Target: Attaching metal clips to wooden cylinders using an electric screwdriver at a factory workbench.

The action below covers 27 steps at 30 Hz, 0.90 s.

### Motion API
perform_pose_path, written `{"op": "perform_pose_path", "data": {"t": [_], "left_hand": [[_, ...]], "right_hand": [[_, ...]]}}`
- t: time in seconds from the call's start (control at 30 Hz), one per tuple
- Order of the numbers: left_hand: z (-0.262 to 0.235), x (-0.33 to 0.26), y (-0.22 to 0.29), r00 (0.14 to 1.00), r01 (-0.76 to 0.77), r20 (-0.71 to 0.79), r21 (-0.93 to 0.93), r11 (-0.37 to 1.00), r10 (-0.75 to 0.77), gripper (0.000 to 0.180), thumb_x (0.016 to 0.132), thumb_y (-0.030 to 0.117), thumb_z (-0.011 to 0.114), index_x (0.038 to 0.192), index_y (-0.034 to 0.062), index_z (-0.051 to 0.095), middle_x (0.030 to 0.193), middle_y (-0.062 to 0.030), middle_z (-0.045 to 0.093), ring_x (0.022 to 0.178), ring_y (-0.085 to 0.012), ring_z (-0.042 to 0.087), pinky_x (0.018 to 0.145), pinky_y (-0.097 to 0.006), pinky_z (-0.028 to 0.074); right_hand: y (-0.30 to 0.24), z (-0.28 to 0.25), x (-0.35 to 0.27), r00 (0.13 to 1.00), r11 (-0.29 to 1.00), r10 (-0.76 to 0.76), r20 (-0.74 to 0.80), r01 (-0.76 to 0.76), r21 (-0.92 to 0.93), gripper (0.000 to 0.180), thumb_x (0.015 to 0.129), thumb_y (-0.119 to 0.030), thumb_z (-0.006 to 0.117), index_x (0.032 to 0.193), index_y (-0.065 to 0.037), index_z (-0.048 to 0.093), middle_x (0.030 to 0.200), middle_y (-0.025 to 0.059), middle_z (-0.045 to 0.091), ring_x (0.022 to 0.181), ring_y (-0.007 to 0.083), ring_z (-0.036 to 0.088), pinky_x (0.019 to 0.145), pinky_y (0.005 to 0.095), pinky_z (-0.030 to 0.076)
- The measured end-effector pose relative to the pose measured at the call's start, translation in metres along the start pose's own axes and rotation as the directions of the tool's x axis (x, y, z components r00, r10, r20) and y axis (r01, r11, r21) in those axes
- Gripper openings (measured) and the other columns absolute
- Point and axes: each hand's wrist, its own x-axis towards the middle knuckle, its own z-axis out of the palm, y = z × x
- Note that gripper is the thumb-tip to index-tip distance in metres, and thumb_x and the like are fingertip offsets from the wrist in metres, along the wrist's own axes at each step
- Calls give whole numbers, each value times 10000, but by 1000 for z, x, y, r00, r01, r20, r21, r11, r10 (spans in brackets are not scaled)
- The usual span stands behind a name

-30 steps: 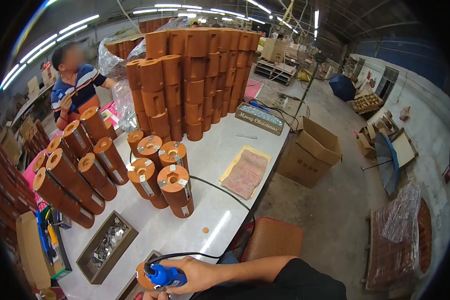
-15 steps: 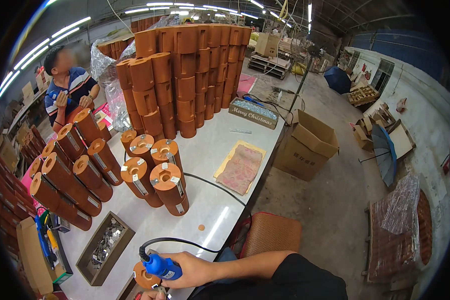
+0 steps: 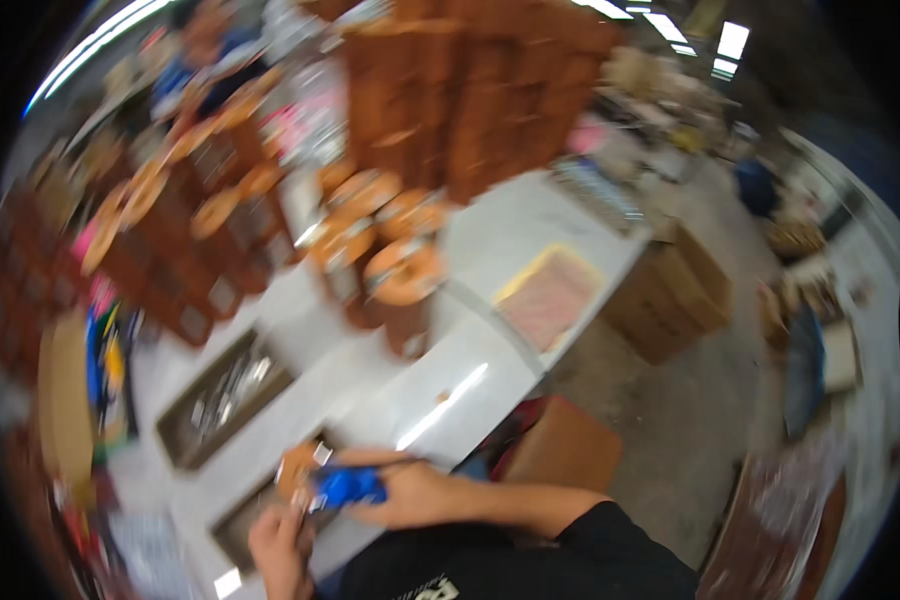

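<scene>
My right hand is closed around a blue corded power tool, which lies sideways with its front end toward my left. My left hand is pinched close to that front end; blur hides what is between its fingers. Just beyond the tool's front end, partly covered, is a brown round wooden piece with a small pale metal plate on its edge. It sits at a dark wooden tray. A second tray holding small metal parts stands farther left.
Brown cylinders with metal plates stand past the trays, before a tall stack of brown blocks. A pink cloth lies at the table's right, beside a cardboard box on the floor. Another person sits at the far left.
The whole view has swung downward and is smeared by motion. The blue tool has turned from nearly upright to sideways. More of my left hand now shows.
</scene>
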Motion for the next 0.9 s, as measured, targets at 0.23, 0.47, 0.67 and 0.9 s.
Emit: {"op": "perform_pose_path", "data": {"t": [0.23, 0.47, 0.67, 0.9], "left_hand": [[8, -18, 29, 986, 146, 87, -27, 989, -143, 241, 910, 230, 687, 780, 32, 642, 607, -21, 582, 439, -19, 335, 402, -212, 207], [10, -9, 19, 971, 214, 134, -116, 970, -198, 253, 923, 232, 684, 792, 23, 630, 619, -42, 586, 406, -20, 315, 382, -208, 184], [15, -7, 20, 940, 317, 170, -126, 940, -295, 275, 928, 258, 681, 810, 16, 630, 617, -47, 574, 390, -27, 320, 371, -205, 184], [14, -8, 20, 939, 316, 175, -91, 944, -297, 316, 936, 321, 664, 875, 14, 617, 642, -35, 563, 413, -29, 349, 383, -204, 207]], "right_hand": [[-45, -16, 9, 978, 960, 208, 24, -208, 187, 350, 796, -33, 742, 1125, 28, 638, 1029, 64, 695, 897, 88, 625, 830, 259, 510], [-30, -14, 14, 977, 963, 197, 76, -207, 172, 390, 786, 2, 727, 1163, 39, 632, 1126, 98, 691, 911, 80, 619, 827, 242, 494], [-30, -15, 15, 978, 963, 195, 75, -206, 176, 408, 786, 7, 726, 1182, 29, 632, 1100, 90, 694, 893, 69, 611, 813, 235, 491], [-30, -18, 15, 974, 962, 208, 87, -220, 165, 379, 787, 12, 728, 1153, 24, 631, 1092, 100, 692, 852, 53, 595, 774, 217, 481]]}}
